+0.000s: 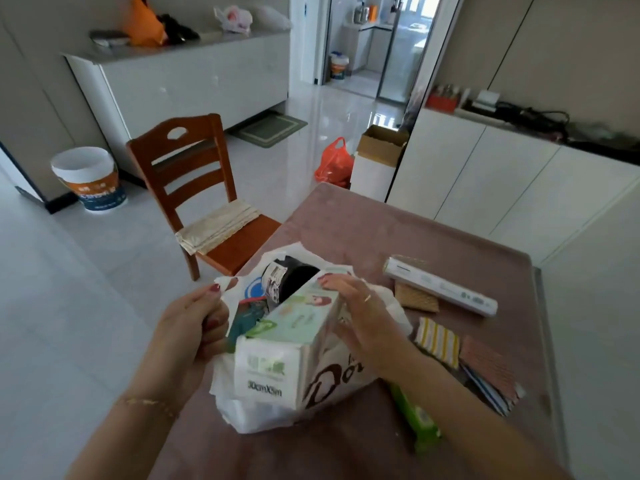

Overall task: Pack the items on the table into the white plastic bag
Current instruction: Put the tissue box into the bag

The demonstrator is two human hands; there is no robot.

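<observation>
The white plastic bag (263,414) stands open on the pink table (346,220), near its left edge. My left hand (187,327) pinches the bag's left rim and holds it open. A long green-and-white box (294,323) lies slanted in the bag's mouth, one end sticking out toward me. My right hand (360,306) rests on the box's right side, fingers curled over its top edge. A black-and-white roll (291,278) and a teal packet (242,320) sit inside the bag.
Right of the bag lie a white roll-shaped box (440,285), a tan waffle cloth (415,299), a yellow striped cloth (438,341), a pink cloth stack (488,372) and a green packet (419,420). A wooden chair (204,195) stands beyond the table's left edge.
</observation>
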